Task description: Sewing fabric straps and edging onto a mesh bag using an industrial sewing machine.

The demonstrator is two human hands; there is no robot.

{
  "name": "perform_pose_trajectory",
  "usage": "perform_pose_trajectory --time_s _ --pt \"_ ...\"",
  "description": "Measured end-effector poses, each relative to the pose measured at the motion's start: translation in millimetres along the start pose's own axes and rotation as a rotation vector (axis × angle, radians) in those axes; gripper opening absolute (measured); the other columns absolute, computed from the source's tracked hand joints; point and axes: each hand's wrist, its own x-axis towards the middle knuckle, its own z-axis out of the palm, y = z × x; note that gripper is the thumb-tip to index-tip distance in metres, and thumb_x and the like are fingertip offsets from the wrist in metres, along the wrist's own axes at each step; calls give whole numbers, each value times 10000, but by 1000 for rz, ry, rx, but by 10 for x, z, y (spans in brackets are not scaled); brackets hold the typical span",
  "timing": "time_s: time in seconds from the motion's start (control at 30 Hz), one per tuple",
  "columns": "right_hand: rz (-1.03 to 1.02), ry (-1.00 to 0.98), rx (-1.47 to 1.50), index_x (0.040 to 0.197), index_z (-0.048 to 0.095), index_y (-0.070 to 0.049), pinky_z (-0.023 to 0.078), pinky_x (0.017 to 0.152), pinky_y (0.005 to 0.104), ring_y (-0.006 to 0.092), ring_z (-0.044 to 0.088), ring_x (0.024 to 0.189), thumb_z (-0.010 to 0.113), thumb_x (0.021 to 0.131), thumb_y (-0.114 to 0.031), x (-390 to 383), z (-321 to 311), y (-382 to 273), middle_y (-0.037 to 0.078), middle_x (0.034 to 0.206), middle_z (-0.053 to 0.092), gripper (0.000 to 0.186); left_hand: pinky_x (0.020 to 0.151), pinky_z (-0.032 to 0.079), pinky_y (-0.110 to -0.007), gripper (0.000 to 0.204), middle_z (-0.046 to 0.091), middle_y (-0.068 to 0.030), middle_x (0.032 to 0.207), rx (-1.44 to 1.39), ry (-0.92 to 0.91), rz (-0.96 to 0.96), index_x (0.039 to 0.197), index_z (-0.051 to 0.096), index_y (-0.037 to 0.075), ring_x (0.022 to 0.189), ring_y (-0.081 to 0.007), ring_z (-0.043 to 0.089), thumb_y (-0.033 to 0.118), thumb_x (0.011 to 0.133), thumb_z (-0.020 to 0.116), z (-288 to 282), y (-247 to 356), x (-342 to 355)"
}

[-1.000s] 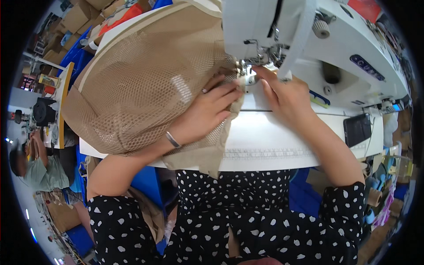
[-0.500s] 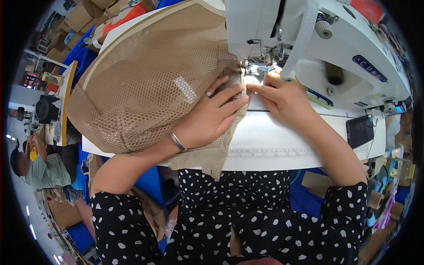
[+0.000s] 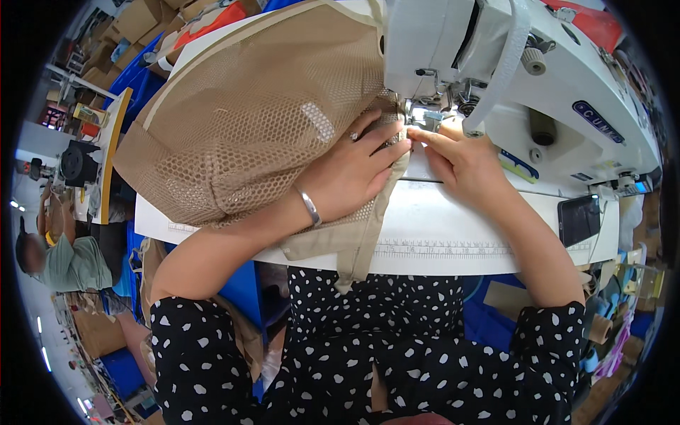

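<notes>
My left hand [image 3: 354, 166], with a metal bracelet at the wrist, lies with fingers spread on tan mesh fabric [image 3: 255, 106]. Its fingertips are at the narrow hemmed strip beside the sewing machine's presser foot [image 3: 418, 113]. My right hand [image 3: 464, 166] has its index finger stretched to that fabric edge, just in front of the needle area; its other fingers are partly bent and some fingertips are hidden by the white machine [image 3: 418, 42]. A loose flap of plain tan cloth hangs over the table's front edge below my left hand.
A dark phone [image 3: 579, 221] and green cutters [image 3: 517, 163] lie right of my right hand on the white table [image 3: 446, 234], which has a printed ruler. A dark spool [image 3: 542, 126] sits by the machine. At far left a co-worker [image 3: 71, 262] works at another station near boxes and blue bins.
My right index finger has drawn back from the presser foot onto the fabric edge. My left hand and the mesh have shifted away from my body, along the machine. The view has shifted slightly.
</notes>
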Motion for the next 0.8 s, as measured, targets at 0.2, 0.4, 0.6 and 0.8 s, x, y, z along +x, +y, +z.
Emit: perform_pose_trajectory --time_s 0.2,0.4,0.6,0.8 --pt "89 -30 -48 1215 737 -223 477 697 441 345 556 781 665 907 -187 -32 40 35 141 796 636 319 1164 333 -518 468 475 -73 1507 110 -38 12 1395 565 134 1438 -343 365 204 935 615 -25 -50 92" --pt "78 -49 -35 1211 728 -217 472 715 438 339 553 768 654 911 -179 3 24 24 154 822 644 311 1169 291 -538 539 434 -82 1557 83 -115 -17 1443 533 128 1476 -354 313 313 945 626 -187 133 -77" --pt "-302 -71 -77 1247 682 -137 532 739 401 273 642 884 695 855 -156 23 -174 -192 98 1095 672 393 1133 331 -547 739 395 -101 1587 2 -221 -125 1487 499 163 1472 -357 324 401 836 755 -578 344 -801" --pt "-498 -26 -96 1201 645 -3 527 872 390 275 637 1009 742 778 -217 42 -24 -610 125 1152 660 483 883 494 -389 627 628 -35 1336 300 55 -79 1305 658 126 1086 -270 596 136 688 765 -634 289 -1053"
